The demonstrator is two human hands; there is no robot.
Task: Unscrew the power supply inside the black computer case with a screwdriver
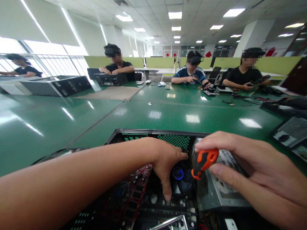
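Observation:
An open computer case (144,132) lies on the green table in front of me. Inside it I see a red circuit card (136,188), a round black fan with a blue centre (178,174) and a grey power supply box (216,191). My left hand (165,159) reaches into the case, thumb down beside the fan and fingers curled toward the case's rear wall; what it touches there is hidden. My right hand (242,166) pinches the orange and black handle of a screwdriver (203,161) above the fan.
Three people sit across the green table (153,111) with parts and tools, a fourth at far left. Closed computer cases (69,85) stand at the left and back. More hardware (290,131) lies at the right edge.

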